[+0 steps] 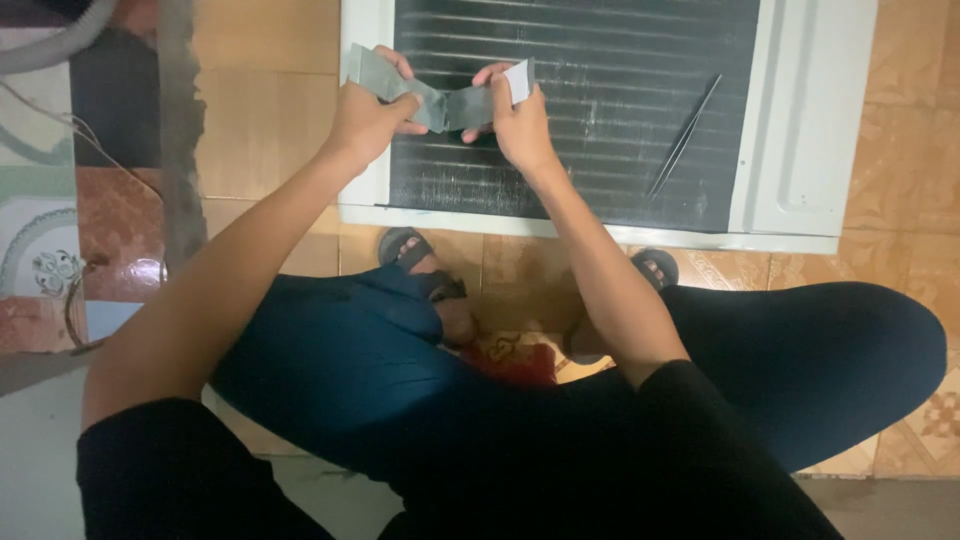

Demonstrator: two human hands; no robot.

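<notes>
I see left hand (365, 120) and right hand (515, 120) both pinched shut on a crumpled grey strip (440, 105), above the dark finned panel (600, 120).

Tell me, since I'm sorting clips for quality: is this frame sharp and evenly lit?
Head view: warm, dim light; the hands and grey strip look slightly soft; the trousers are nearly black, without detail; a faint sheen lies on the floor tiles.

Short black sleeves (170, 450) end far back from the fingers (400, 105), leaving both forearms bare down to the hands; dark blue trousers (340, 360) cover the legs, and dark open sandals (405, 248) are strapped on the feet
</notes>
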